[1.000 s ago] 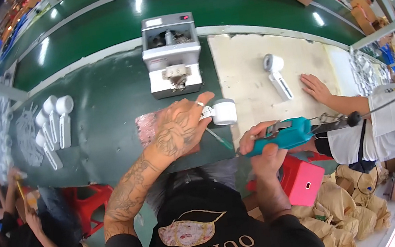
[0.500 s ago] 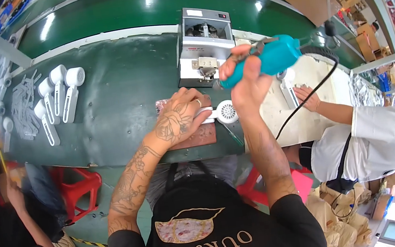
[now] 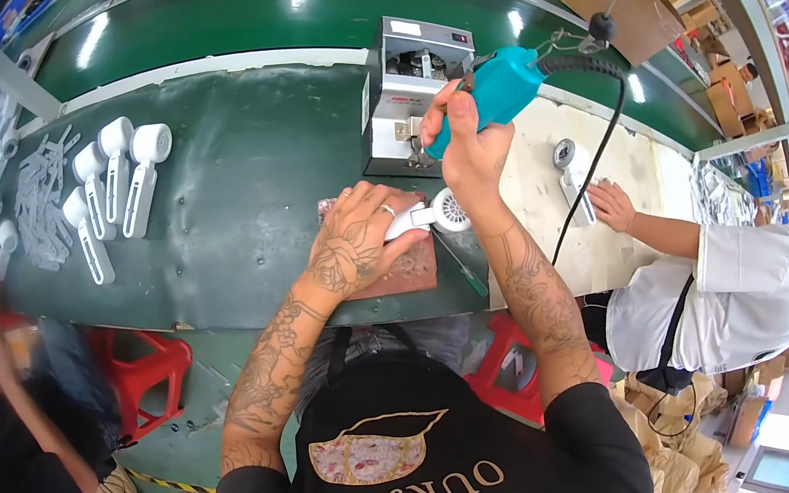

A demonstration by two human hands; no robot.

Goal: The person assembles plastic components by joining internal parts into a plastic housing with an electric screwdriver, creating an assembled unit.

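Observation:
My left hand (image 3: pixel 354 242) is closed around the handle of a white handheld fan (image 3: pixel 451 212), pressing it onto a reddish-brown pad (image 3: pixel 399 278) on the table. The fan's round grille points right, partly behind my right wrist. In my right hand (image 3: pixel 475 156) is a teal electric screwdriver (image 3: pixel 508 86), its black cord running off from the upper end. Its lower end is at the front of a grey screw feeder (image 3: pixel 405 89); my fingers hide the tip. A thin hand tool (image 3: pixel 461 265) lies right of the pad.
Several white fans (image 3: pixel 117 174) and a pile of pale plastic strips (image 3: pixel 38 201) lie on the left. At right, a co-worker's hand (image 3: pixel 613 206) touches another white fan (image 3: pixel 570 171). The cord (image 3: pixel 597 180) hangs over the pale sheet (image 3: pixel 544 160). Red stools (image 3: pixel 146 377) stand below.
My right hand has brought the screwdriver leftward, up against the screw feeder's front. My left hand still holds the fan on the pad. The co-worker at left has shifted their hands.

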